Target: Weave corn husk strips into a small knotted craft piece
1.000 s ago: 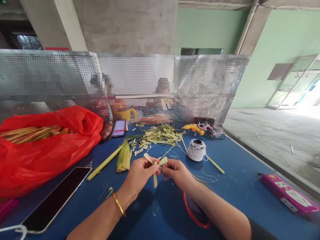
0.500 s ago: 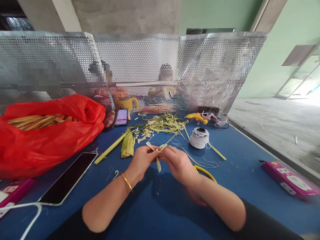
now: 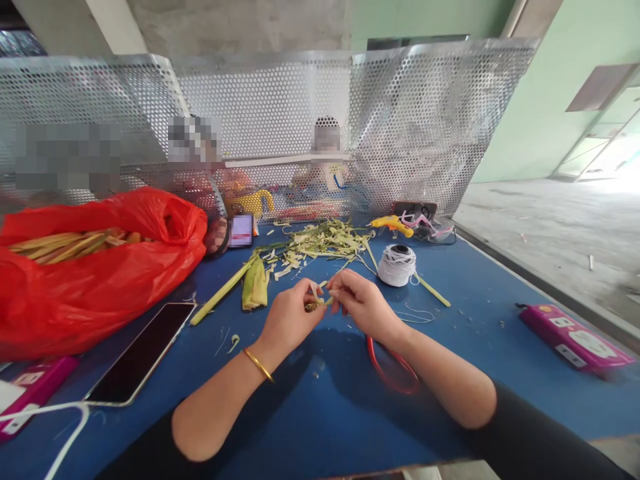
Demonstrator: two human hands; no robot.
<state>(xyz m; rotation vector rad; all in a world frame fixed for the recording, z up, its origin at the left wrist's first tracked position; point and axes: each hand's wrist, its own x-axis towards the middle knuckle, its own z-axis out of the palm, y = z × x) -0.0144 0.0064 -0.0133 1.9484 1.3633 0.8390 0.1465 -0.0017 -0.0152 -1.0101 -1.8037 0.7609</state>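
Note:
My left hand (image 3: 293,312) is closed around a small bundle of pale green leaf strips (image 3: 316,303), with one strip sticking up by the thumb. Just to its right, the fingertips of my right hand (image 3: 357,303) pinch an end of the same piece; the fingers partly hide it. Both hands are held above the blue table, nearly touching. Left of them stands a green-yellow husk stub (image 3: 255,287), beside a long pale stalk (image 3: 223,293). A ball of white thread (image 3: 397,265) sits beyond my right hand. A red loop (image 3: 393,370) lies below the right wrist.
A heap of leaf scraps (image 3: 325,240) lies at the back, before a perforated metal screen (image 3: 270,100) with people behind it. A red plastic bag (image 3: 115,287) of stalks and a phone (image 3: 143,353) are left. A yellow glue gun (image 3: 393,225), glasses (image 3: 427,227) and purple packet (image 3: 575,340) are right.
My left hand has turned and closed more over the leaf piece, whose strips fanned out before. My right hand has shifted slightly up and right, its fingertips now apart from the left hand.

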